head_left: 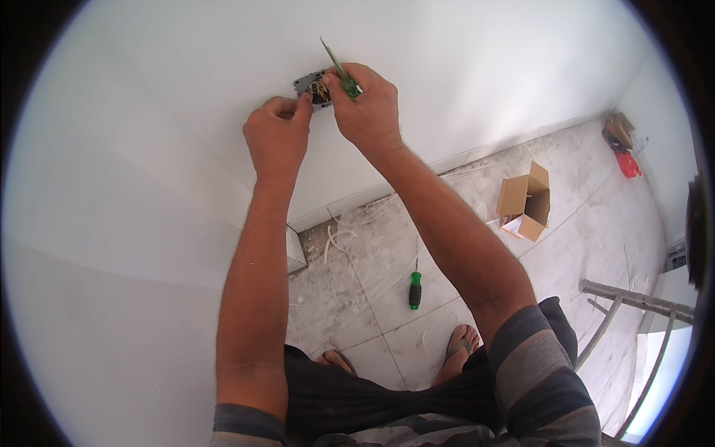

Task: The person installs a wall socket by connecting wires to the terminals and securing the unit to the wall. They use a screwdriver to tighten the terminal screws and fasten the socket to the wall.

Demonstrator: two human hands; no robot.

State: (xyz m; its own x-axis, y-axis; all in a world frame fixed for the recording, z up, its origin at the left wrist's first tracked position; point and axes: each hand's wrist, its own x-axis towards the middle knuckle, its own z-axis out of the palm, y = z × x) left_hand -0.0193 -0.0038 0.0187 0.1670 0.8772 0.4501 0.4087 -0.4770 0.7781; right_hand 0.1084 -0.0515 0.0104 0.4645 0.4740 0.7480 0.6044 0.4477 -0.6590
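Note:
On the white wall in front of me is a grey electrical wall fitting (320,92), with bits of wire and metal showing in its middle. At its lower left edge, my left hand (277,134) is closed with thumb and fingers pinched together. What lies between those fingertips is hidden. Over on the fitting's right side, my right hand (366,106) has its fingertips against it. A slim screwdriver (334,61) with a green handle is held in that hand, its tip pointing up and left, away from the fitting.
On the tiled floor lies a green and black screwdriver (415,290) near my feet. Pale strips (337,242) lie by the wall. Further right stand an open cardboard box (524,203) and a metal frame (633,296). A red bag (627,164) rests in the far corner.

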